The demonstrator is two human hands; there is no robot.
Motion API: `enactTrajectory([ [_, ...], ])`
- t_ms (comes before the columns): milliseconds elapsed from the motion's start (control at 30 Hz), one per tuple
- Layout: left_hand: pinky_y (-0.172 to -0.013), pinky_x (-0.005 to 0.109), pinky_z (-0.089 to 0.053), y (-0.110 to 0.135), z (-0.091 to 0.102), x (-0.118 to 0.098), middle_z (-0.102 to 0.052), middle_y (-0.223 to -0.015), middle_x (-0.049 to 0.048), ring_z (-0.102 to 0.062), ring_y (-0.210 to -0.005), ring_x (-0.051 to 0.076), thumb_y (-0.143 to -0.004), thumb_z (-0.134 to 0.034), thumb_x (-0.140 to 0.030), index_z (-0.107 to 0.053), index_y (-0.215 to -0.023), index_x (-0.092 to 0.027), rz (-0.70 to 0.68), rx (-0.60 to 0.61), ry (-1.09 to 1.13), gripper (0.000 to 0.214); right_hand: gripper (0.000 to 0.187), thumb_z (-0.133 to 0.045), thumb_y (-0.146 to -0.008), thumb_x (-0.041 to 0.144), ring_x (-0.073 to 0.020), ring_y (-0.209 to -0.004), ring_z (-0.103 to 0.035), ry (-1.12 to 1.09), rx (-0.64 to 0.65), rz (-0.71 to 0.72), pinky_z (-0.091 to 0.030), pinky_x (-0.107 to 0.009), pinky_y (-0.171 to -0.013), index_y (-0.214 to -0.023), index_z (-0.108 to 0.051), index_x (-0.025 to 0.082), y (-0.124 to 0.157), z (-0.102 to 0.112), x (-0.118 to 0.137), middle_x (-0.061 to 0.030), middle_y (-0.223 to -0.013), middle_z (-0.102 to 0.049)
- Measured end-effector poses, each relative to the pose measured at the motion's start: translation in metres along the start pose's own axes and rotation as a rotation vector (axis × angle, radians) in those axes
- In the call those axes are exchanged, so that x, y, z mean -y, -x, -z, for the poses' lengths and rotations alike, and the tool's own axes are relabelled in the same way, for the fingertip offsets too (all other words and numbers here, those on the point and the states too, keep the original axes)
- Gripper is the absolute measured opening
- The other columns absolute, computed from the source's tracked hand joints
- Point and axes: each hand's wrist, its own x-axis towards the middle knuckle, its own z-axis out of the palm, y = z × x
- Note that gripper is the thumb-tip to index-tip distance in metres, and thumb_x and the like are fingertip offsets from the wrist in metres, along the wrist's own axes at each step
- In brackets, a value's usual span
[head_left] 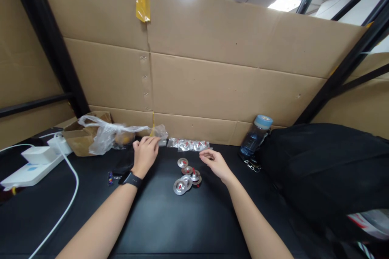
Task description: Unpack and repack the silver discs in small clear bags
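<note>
My left hand [146,153], with a dark watch [131,179] at its wrist, reaches to the back of the table. Its fingers are closed at a crumpled clear plastic bag [161,131]; the fingertips are partly hidden. My right hand [215,163] hovers with loosely bent fingers, nothing visible in them. Its fingertips are nearest to a row of clear packets [190,145] holding silver discs with red parts. Between my hands lie several loose finger cymbals [180,186], domed silver metal with red loops, some overlapping. One more cymbal [182,162] lies farther back.
Cardboard [194,85] walls the back. At left stand a white power strip [33,170] with a cable, an opened carton [77,139] and a tied plastic bag [105,137]. A blue-lidded bottle [255,135], keys [252,166] and a black backpack [322,174] are at right.
</note>
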Motion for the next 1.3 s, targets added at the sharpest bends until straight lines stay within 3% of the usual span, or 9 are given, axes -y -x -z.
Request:
enactTrajectory([
  [167,-0.094,0.051,-0.032,0.007,-0.023,0.009,-0.063,-0.133,0.0139,-0.046,-0.126,0.034,-0.092,-0.044,-0.019,-0.064,-0.126,-0.023,-0.008,0.172,-0.156,0.039,0.025,-0.066,-0.083,0.038,-0.0185,-0.083,-0.065,0.100,-0.018,0.024,-0.048,-0.030,-0.075,-0.096,-0.072,0.018,-0.007,0.016,-0.021,-0.0062,-0.097,-0.073],
  [333,-0.096,0.058,-0.034,0.014,-0.036,0.009,-0.060,-0.136,0.0153,-0.041,-0.127,0.038,-0.096,-0.041,-0.032,-0.063,-0.126,-0.024,0.026,0.289,-0.209,0.038,0.019,-0.061,-0.084,0.029,-0.0204,-0.088,-0.064,0.338,-0.063,0.064,-0.049,-0.034,-0.082,-0.098,-0.070,0.019,-0.009,0.028,-0.032,-0.0069,-0.102,-0.071],
  [467,-0.098,0.057,-0.034,0.012,-0.032,0.006,-0.060,-0.134,0.0162,-0.041,-0.128,0.038,-0.095,-0.045,-0.033,-0.062,-0.127,-0.023,0.024,0.271,-0.204,0.038,0.037,-0.062,-0.081,0.021,-0.0266,-0.118,-0.056,0.613,-0.061,0.111,-0.040,-0.045,-0.100,-0.118,-0.065,0.023,-0.007,0.029,-0.039,-0.0098,-0.131,-0.062],
  [567,-0.098,0.054,-0.036,0.010,-0.022,-0.003,-0.061,-0.130,0.0177,-0.043,-0.127,0.037,-0.093,-0.047,-0.030,-0.062,-0.125,-0.020,0.005,0.210,-0.195,0.037,0.050,-0.063,-0.084,0.023,-0.0313,-0.134,-0.044,0.726,-0.014,0.050,-0.035,-0.051,-0.102,-0.134,-0.056,0.027,-0.007,0.024,-0.044,-0.0107,-0.148,-0.051],
  [700,-0.098,0.050,-0.040,0.009,-0.009,-0.018,-0.061,-0.125,0.0165,-0.051,-0.121,0.035,-0.092,-0.048,-0.027,-0.062,-0.123,-0.019,-0.057,0.142,-0.106,0.034,0.040,-0.058,-0.089,0.023,-0.0295,-0.126,-0.051,0.815,-0.034,0.028,-0.036,-0.048,-0.097,-0.130,-0.058,0.028,-0.011,0.020,-0.047,-0.0104,-0.140,-0.058],
  [800,-0.096,0.043,-0.045,0.010,-0.003,-0.031,-0.064,-0.120,0.0118,-0.059,-0.110,0.028,-0.093,-0.048,-0.023,-0.063,-0.118,-0.021,-0.169,0.189,0.089,0.030,0.032,-0.057,-0.091,0.023,-0.0264,-0.111,-0.059,0.870,-0.066,0.034,-0.037,-0.043,-0.093,-0.122,-0.062,0.026,-0.014,0.023,-0.045,-0.0086,-0.122,-0.068],
  [967,-0.097,0.037,-0.048,0.020,0.002,-0.057,-0.066,-0.116,0.0068,-0.062,-0.109,0.022,-0.096,-0.048,-0.022,-0.063,-0.112,-0.023,-0.312,0.302,0.442,0.023,0.025,-0.049,-0.096,0.024,-0.0228,-0.100,-0.066,0.762,-0.048,0.070,-0.043,-0.033,-0.088,-0.112,-0.068,0.021,-0.013,0.032,-0.037,-0.0087,-0.108,-0.073],
  [1100,-0.102,0.038,-0.047,0.030,0.009,-0.077,-0.064,-0.123,0.0070,-0.059,-0.115,0.022,-0.099,-0.047,-0.027,-0.060,-0.124,-0.025,-0.335,0.354,0.554,0.028,0.028,-0.045,-0.097,0.024,-0.0209,-0.080,-0.068,0.613,-0.084,0.116,-0.046,-0.030,-0.079,-0.102,-0.072,0.019,-0.008,0.031,-0.021,-0.0068,-0.089,-0.075],
  [1300,-0.106,0.039,-0.044,0.038,0.011,-0.095,-0.059,-0.134,0.0094,-0.055,-0.123,0.024,-0.098,-0.054,-0.037,-0.051,-0.137,-0.024,-0.220,0.308,0.656,0.041,0.025,-0.053,-0.096,0.029,-0.0179,-0.076,-0.064,0.413,-0.078,0.303,-0.048,-0.028,-0.069,-0.102,-0.076,0.022,0.009,0.007,0.020,-0.0064,-0.092,-0.072],
])
